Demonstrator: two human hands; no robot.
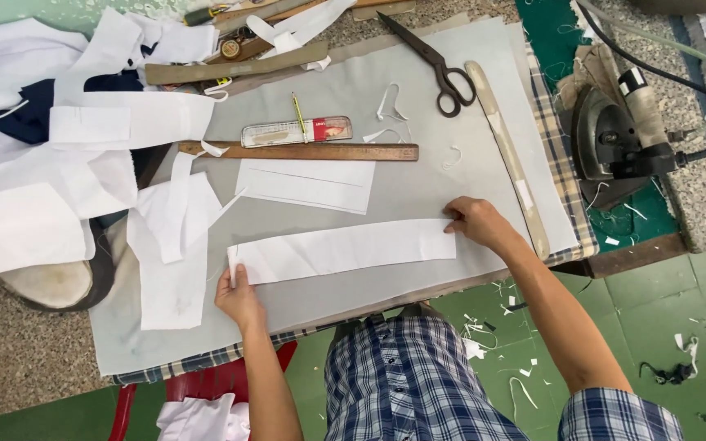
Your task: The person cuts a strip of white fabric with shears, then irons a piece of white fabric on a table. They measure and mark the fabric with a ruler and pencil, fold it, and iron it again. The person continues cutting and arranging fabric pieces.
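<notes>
A long white fabric strip [345, 249] lies flat on the grey padded table cover [418, 192]. My left hand [239, 296] pinches the strip's left end, which is folded up slightly. My right hand [477, 222] presses down on the strip's right end with its fingers. The strip is stretched between both hands, near the table's front edge.
A second white fabric piece [308, 184] lies beyond the strip, under a wooden ruler [304, 151]. A pencil tin [296, 131], black scissors [431, 61], a curved wooden stick [508, 155] and an iron [614, 135] lie farther off. White cloth pieces [59, 171] pile at left.
</notes>
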